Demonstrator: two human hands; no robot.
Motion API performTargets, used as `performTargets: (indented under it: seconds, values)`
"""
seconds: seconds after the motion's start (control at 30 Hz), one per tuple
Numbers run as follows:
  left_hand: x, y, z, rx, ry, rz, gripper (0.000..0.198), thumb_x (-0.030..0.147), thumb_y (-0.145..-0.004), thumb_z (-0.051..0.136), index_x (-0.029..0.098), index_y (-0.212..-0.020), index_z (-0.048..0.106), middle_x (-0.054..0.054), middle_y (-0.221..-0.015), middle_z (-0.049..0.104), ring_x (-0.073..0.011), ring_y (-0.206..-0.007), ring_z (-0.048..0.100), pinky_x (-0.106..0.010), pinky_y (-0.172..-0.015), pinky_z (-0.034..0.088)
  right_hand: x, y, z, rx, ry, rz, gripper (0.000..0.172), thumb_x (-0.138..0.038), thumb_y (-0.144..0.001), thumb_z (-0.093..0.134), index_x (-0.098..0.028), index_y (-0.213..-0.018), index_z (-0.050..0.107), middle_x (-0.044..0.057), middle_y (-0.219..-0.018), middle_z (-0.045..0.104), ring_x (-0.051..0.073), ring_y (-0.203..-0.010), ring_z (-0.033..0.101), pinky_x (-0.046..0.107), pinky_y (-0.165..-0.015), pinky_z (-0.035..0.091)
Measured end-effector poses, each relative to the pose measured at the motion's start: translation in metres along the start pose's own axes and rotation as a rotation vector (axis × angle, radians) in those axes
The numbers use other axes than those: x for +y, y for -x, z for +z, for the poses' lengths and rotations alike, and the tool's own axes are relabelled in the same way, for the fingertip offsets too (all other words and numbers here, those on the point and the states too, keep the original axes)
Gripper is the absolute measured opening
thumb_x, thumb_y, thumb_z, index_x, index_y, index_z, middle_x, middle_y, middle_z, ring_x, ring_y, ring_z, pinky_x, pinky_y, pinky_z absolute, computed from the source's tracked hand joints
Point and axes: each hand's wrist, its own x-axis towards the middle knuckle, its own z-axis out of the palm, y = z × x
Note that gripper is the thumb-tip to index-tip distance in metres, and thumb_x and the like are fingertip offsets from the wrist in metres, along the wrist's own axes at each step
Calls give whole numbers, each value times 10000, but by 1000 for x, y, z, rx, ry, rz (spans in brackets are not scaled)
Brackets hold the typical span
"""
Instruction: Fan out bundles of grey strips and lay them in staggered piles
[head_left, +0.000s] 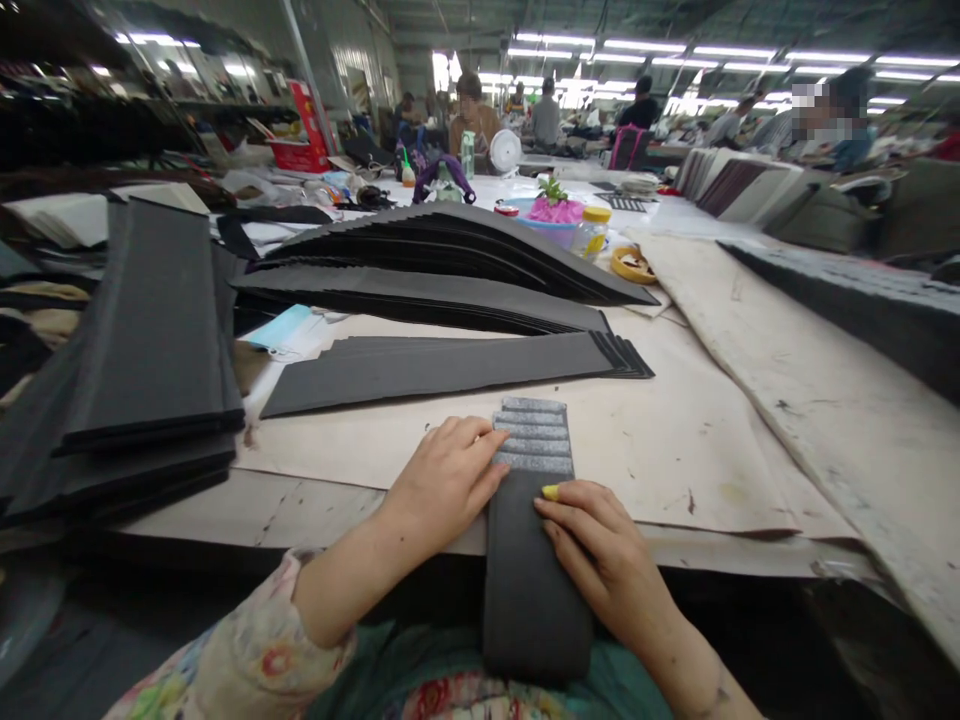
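A stack of dark grey fabric strips (529, 570) lies lengthwise before me, its near end reaching past the table edge toward my body. At its far end the layers are stepped, showing pale fuzzy grey bands (534, 436). My left hand (448, 472) grips the left edge beside these bands, fingers close together. On the opposite edge, slightly nearer to me, my right hand (600, 540) holds the stack with bent fingers. A small yellow piece (551, 492) shows at one right fingertip; whether it is held or worn cannot be made out.
More dark strips (457, 368) lie across the table beyond my hands, with thick bowed stacks (465, 245) behind. Further piles (142, 330) stand left. A blue mask (281, 327), a yellow-lidded jar (591, 233) and a yellow roll (632, 264) sit around them. People work in the background.
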Motion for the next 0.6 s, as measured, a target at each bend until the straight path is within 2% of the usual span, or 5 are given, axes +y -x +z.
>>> performTargets:
  seconds: [0.2,0.37,0.5,0.6]
  values:
    - [0,5,4,-32,-66,-32,238,243,-879,419,170,-1052,564,-60,-946,549,-191,-904,474,-355,-821,420,0,-1,2,6,-9,10,245,-170,-830,487,-225,-1047,586,68,-997,601,190,-986,534,389,-847,473]
    - [1,1,2,-26,60,-42,166,204,-863,436,173,-938,581,-37,-909,575,-171,-900,496,-319,-825,409,0,0,2,19,-4,13,240,-177,-830,482,-229,-1037,592,67,-986,606,194,-973,545,395,-837,477]
    - [1,-13,-7,-179,281,-129,137,247,-847,450,174,-838,566,4,-811,601,-136,-769,545,-246,-686,423,1,1,3,14,2,6,251,-163,-832,481,-230,-1054,578,68,-1002,596,198,-989,529,403,-847,467]
    - [2,-26,-12,-300,418,-152,201,299,-851,427,178,-961,544,16,-788,614,-122,-713,564,-218,-627,422,1,1,4,14,5,-5,258,-147,-827,490,-219,-1063,566,69,-1005,586,196,-1000,514,399,-856,458]
